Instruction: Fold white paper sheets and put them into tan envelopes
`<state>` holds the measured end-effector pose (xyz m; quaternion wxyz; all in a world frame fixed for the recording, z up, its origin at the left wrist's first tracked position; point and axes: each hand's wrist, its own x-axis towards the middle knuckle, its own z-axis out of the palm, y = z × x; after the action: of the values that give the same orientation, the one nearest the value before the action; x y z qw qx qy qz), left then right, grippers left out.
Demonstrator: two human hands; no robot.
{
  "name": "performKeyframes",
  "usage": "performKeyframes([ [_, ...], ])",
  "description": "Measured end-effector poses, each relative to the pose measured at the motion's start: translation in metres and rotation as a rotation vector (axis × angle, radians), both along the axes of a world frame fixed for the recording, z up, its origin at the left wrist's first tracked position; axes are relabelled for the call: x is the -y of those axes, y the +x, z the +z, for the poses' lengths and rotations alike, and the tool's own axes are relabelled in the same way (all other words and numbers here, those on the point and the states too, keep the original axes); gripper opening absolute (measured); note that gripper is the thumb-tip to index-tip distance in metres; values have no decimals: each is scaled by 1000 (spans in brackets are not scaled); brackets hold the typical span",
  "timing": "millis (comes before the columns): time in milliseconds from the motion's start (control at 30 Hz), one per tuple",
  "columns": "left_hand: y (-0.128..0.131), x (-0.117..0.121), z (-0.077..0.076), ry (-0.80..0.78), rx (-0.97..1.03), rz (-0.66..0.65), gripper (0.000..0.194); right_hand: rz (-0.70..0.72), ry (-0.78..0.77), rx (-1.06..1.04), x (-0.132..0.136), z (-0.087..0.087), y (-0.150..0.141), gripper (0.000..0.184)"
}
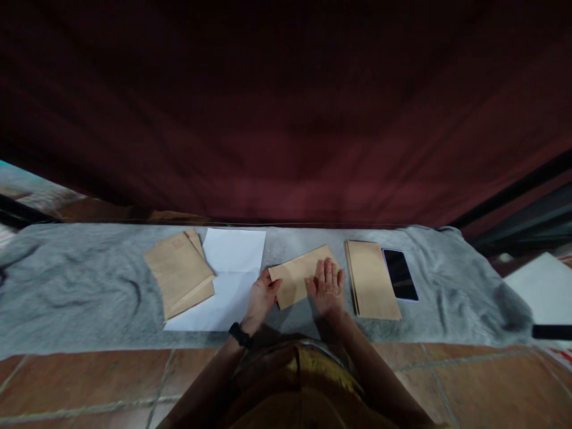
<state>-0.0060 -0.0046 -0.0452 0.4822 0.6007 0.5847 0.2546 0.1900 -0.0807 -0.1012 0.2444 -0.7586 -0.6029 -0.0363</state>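
Clothing (pixel 299 396) shows nearest, at the near edge of the cloth-covered counter (pixel 89 280), over whose middle the left hand (pixel 261 298) pinches a brown paper piece (pixel 292 283) while the right hand (pixel 328 289) lies open upon it, flat pressure probably steadying it best.

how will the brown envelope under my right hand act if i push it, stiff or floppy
The brown envelope likely bends easily, since it looks thin. It is probably light, appearing to be paper. Being flat, it should slide rather than roll, perhaps dragging on the grey cloth.
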Motion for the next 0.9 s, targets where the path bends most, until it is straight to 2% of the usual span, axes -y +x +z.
performKeyframes([
  [133,-2,1,2,-95,195,29,37,32,-2,-18,7,5,4,65],
  [233,-3,7,5,-125,285,70,47,70,59,-103,12,11,11,61],
  [333,-1,20,10,-141,398,144,53,46,133,-271,17,15,16,62],
  [467,10,39,20,-222,624,277,57,-84,144,-580,20,11,12,64],
  [533,16,47,24,-282,691,285,57,-61,104,-731,20,7,6,64],
  [600,23,53,25,-338,750,292,54,23,81,-782,20,6,-2,63],
  [733,36,62,21,-432,858,304,49,141,114,-531,25,20,-15,58],
  [900,38,72,15,-701,875,127,50,266,50,-189,37,37,-17,55],
])
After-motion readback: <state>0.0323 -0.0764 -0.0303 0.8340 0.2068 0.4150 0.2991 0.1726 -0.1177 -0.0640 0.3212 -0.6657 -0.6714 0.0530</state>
